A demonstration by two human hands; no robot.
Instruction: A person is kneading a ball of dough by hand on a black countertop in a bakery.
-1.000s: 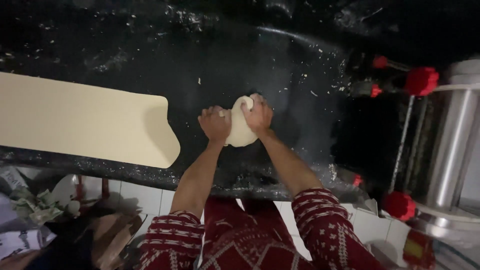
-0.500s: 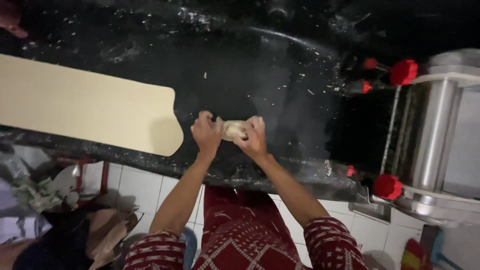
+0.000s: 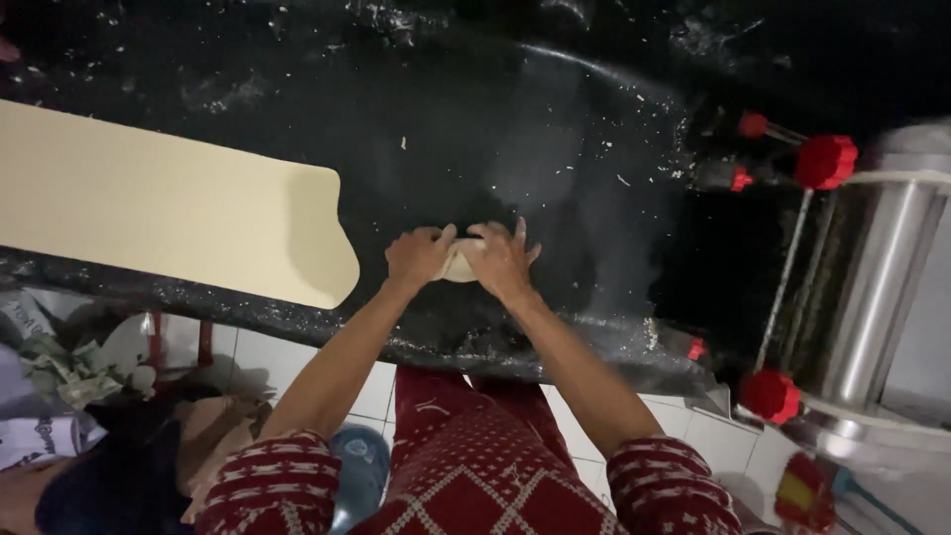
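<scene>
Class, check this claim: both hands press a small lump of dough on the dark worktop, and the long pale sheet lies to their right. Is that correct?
Not quite. The head view shows the pale sheet lying left of the hands, not right. The left hand and right hand do press the dough lump on the dark worktop.

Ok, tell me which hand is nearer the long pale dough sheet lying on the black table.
Left. The left hand presses the small dough lump just right of the dough sheet. The right hand sits on the lump's far side, farther from the sheet.
</scene>
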